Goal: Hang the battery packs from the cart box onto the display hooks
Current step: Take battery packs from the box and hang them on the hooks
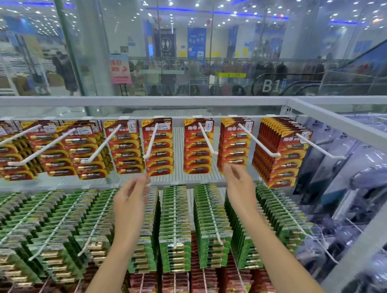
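Note:
Red battery packs (157, 147) hang in a row on long white display hooks (205, 138) along the top rail. Green battery packs (175, 226) fill the hooks of the row below. My left hand (130, 201) is raised in front of the gap between the two rows, fingers relaxed, holding nothing. My right hand (238, 186) reaches up with straight fingers just below a stack of red packs (234, 144), its fingertips near the stack's lower edge. The cart box is out of view.
Another row of red packs (203, 285) hangs at the bottom. A white metal frame (337, 122) bounds the display on the right, with clear-wrapped goods (365, 177) beyond it. Glass panels behind the rail look onto a mall hall.

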`<state>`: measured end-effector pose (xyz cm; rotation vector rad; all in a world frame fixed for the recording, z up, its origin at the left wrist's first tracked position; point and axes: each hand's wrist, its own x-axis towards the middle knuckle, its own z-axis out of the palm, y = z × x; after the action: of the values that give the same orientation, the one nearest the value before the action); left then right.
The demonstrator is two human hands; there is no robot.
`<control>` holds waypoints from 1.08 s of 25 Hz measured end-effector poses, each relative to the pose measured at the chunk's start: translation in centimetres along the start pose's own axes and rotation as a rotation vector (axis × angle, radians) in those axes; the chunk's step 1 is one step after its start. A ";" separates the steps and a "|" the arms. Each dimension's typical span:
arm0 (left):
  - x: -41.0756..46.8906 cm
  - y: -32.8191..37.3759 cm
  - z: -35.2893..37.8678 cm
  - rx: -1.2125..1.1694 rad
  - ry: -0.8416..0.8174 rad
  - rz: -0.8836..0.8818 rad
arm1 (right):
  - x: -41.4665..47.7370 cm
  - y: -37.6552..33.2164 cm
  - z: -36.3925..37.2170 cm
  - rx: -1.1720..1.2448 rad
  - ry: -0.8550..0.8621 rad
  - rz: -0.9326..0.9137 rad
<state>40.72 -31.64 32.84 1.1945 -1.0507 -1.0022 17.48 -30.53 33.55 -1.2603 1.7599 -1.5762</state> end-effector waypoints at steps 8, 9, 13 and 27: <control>-11.1 -3.0 3.9 -0.057 -0.169 -0.220 | -12.7 6.9 -11.7 -0.024 0.067 0.171; -12.6 -3.8 4.8 -0.055 -0.198 -0.246 | -14.2 8.0 -13.4 -0.030 0.099 0.219; -19.0 -8.3 9.1 0.016 -0.349 -0.368 | -20.8 13.1 -20.7 -0.092 0.246 0.358; -44.4 -24.0 26.5 0.541 -0.977 -0.674 | -37.8 27.7 -40.4 -0.251 0.450 0.979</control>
<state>3.96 3.24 6.73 1.5776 -1.8046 -2.0323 -6.56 20.59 8.32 0.0072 2.3559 -1.0839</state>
